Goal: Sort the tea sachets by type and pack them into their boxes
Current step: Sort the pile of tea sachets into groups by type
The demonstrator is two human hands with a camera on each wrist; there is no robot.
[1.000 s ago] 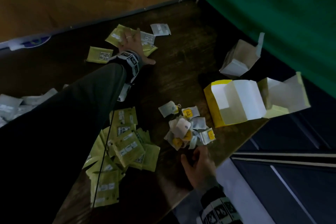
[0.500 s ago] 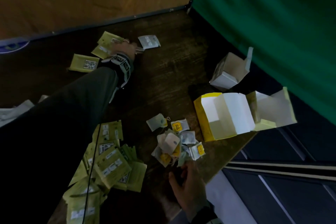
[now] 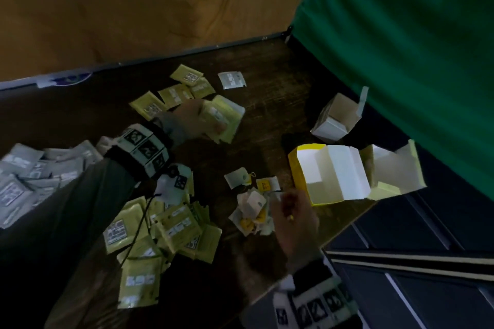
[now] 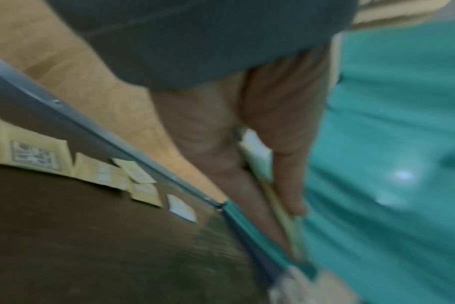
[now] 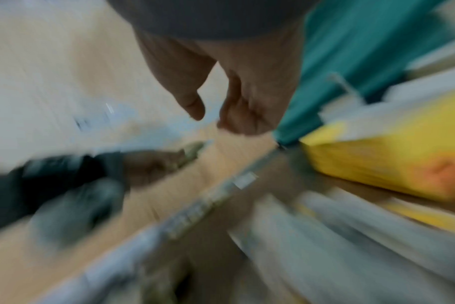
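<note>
We see left hand pinching yellow sachets; right hand loosely curled, holding nothing (wrist view blurred).

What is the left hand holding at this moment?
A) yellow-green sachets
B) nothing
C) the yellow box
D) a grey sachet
A: in the head view the left hand grips a few yellow-green sachets lifted off the table; the left wrist view shows their thin edge pinched between thumb and fingers.

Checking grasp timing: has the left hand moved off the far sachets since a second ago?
Yes. The left hand has pulled back from the far sachets toward the person, gripping yellow sachets.
</note>
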